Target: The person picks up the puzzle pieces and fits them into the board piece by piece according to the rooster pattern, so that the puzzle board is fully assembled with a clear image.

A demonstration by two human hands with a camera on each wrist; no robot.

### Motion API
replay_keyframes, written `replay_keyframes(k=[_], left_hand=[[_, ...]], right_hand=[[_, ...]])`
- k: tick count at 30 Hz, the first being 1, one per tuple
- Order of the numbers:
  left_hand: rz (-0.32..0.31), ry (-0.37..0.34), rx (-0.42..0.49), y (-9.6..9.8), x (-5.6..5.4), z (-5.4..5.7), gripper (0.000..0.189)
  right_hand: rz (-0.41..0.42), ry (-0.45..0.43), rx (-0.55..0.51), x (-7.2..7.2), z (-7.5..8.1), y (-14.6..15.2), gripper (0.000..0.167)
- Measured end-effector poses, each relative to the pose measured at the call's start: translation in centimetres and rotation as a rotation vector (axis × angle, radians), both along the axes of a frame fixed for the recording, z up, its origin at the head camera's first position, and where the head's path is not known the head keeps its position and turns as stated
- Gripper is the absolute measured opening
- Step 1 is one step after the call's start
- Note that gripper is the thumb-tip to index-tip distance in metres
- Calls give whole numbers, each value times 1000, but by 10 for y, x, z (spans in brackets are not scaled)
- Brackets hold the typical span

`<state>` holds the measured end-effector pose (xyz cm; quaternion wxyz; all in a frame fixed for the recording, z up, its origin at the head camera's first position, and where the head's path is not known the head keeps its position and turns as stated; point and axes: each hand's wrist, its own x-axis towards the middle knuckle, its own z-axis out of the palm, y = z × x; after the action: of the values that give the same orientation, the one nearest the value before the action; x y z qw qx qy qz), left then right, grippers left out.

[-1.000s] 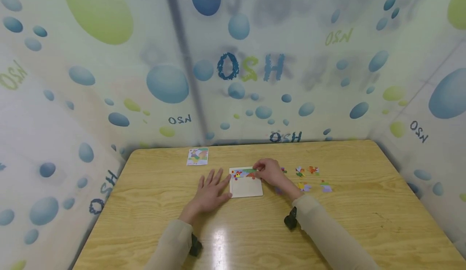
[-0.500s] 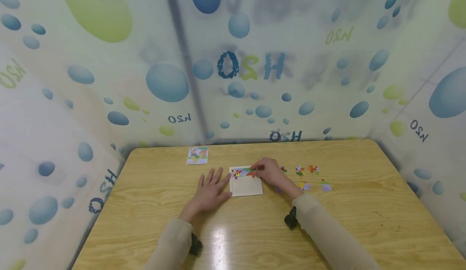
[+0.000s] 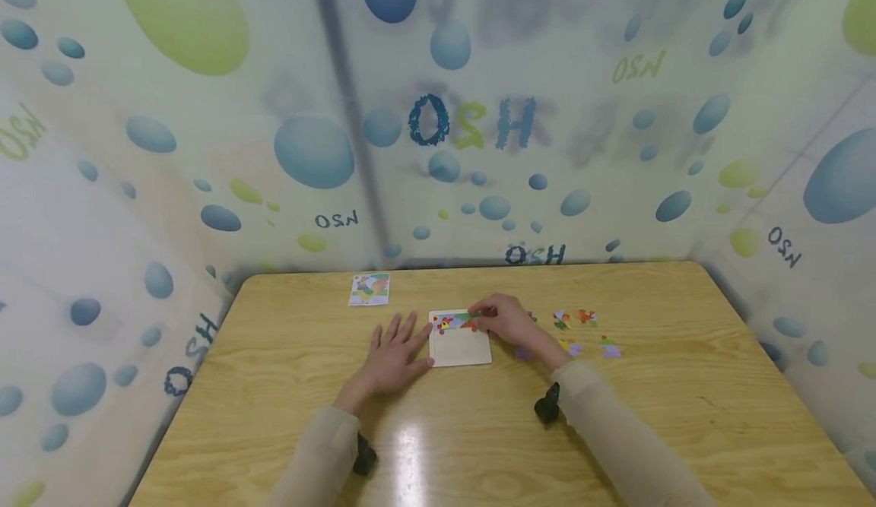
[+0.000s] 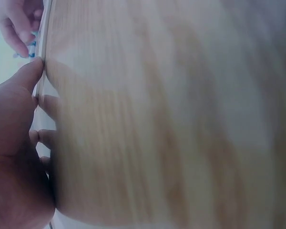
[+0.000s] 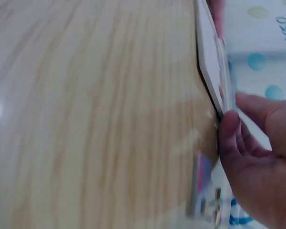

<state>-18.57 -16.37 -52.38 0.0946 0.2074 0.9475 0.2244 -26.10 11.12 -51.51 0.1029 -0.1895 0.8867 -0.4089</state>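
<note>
A square, pale puzzle board lies on the table, with colourful puzzle pieces fitted along its far edge. My left hand rests flat with fingers spread, thumb and index finger touching the board's left side. In the left wrist view that thumb meets the board's rim. At the far right corner my right hand bends over the board and pinches a puzzle piece, largely hidden by its fingers. The right wrist view has the right thumb at the board's edge and the other fingers curled beside it.
Several loose puzzle pieces lie right of the board, some partly behind the right forearm. A small picture card lies at the table's far left. The wooden table meets a patterned curtain at the back.
My right fingertips have shifted slightly left along the board's far edge. The left hand stays in place on the board's side.
</note>
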Motion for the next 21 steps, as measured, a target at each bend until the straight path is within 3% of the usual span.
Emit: replay_keyframes(k=[5, 10, 15, 21], left_hand=[[6, -20, -17, 0, -1, -1, 68], [5, -17, -22, 1, 0, 2, 67], [-2, -15, -41, 2, 0, 5, 66], [2, -12, -39, 2, 1, 6, 65]], right_hand=[[-4, -24, -65, 1, 5, 25, 25], [-17, 9, -75, 0, 11, 57, 28], [-41, 25, -46, -1, 10, 85, 28], [-56, -15, -8, -1, 3, 99, 28]])
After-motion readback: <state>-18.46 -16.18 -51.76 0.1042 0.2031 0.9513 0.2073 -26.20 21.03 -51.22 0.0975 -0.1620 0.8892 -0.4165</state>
